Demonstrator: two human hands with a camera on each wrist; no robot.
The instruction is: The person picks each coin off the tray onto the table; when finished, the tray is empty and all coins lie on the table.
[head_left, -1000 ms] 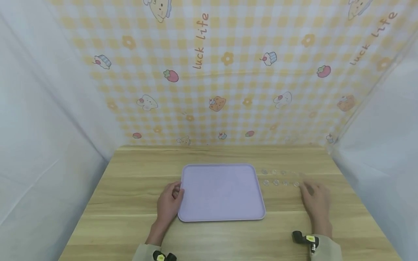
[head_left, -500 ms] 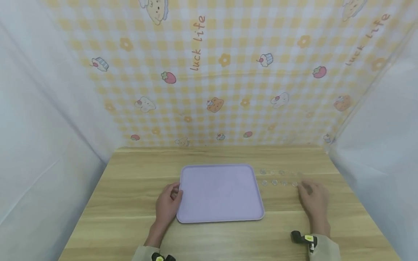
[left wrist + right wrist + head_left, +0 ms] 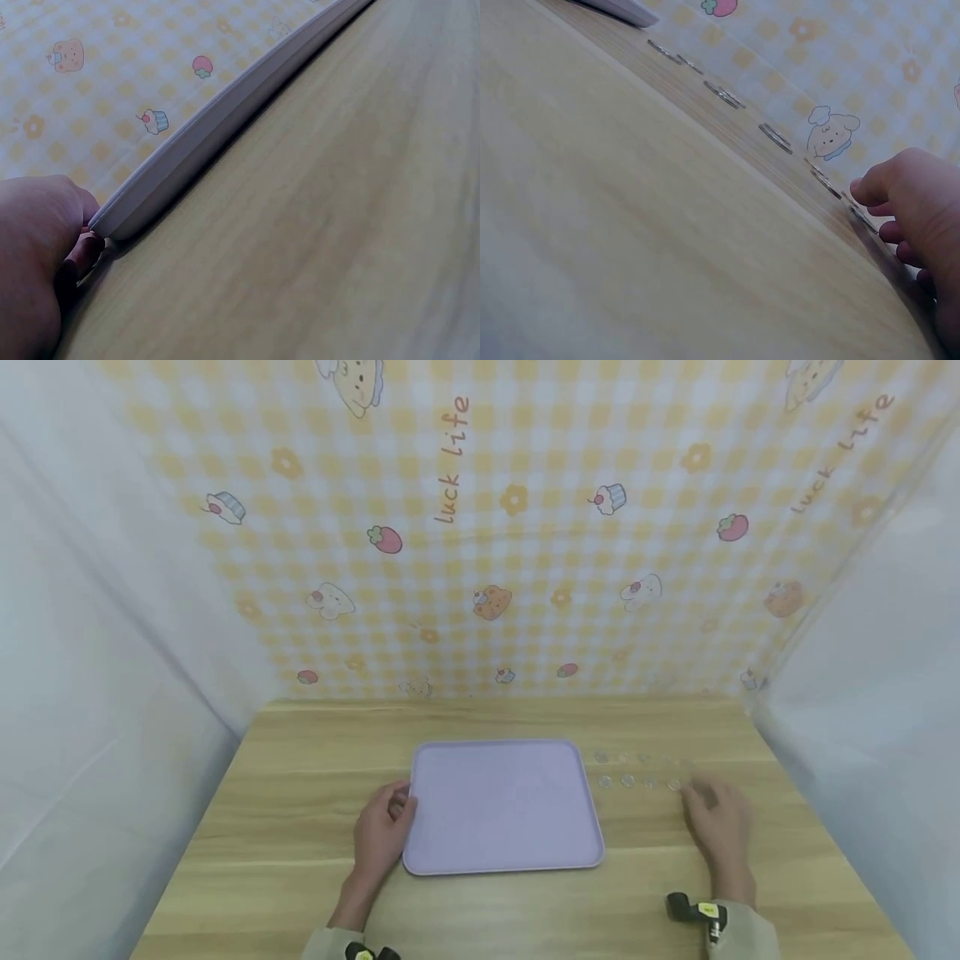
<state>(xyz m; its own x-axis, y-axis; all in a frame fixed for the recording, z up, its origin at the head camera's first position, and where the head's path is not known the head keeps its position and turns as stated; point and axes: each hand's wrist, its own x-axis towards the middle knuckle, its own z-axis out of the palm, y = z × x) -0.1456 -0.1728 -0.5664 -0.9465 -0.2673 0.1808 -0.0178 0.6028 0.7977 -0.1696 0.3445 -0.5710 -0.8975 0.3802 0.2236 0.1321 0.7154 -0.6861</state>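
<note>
A light purple rectangular tray (image 3: 502,806) lies flat on the table. My left hand (image 3: 382,828) holds its left edge; in the left wrist view the tray's rim (image 3: 217,127) meets the thumb, with curled fingers (image 3: 88,251) beside and below it. To the tray's right, small clear round discs (image 3: 627,782) lie in two rows. Near the right end of these rows my right hand (image 3: 722,827) rests, loosely curled. In the right wrist view its thumb (image 3: 866,187) is beside the end disc (image 3: 864,219); whether they touch I cannot tell.
The wood-grain table (image 3: 510,914) ends at a yellow checked cloth (image 3: 517,552) behind. White sheets (image 3: 97,693) hang at both sides. Each wrist carries a small black camera (image 3: 693,910) over a beige sleeve (image 3: 746,935).
The whole head view has shifted slightly, with the table and tray a little lower and further left. Both hands keep their places beside the tray and the discs.
</note>
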